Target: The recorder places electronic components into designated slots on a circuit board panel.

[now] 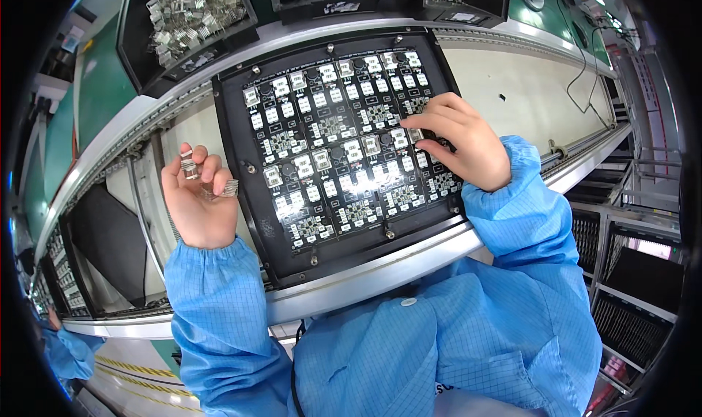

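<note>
A black carrier frame [252, 198] lies before me, holding a panel of black circuit boards [338, 135] crowded with white and silver components. My left hand [201, 198] is just left of the frame, palm up, fingers curled round several small silver parts with comb-like pins [229, 189]. Over the right part of the panel, my right hand [461, 139] has thumb and fingertips closed about a small silver part [415, 135] at the board's surface. Whether that part is seated or still loose, I cannot tell.
A black bin of silver pinned parts [194, 15] stands at the far left. Two more black bins, one at back centre [340, 8] and one further right [468, 15], hold small parts. Metal conveyor rails [365, 271] run along the frame. Another person's blue sleeve [69, 351] shows at lower left.
</note>
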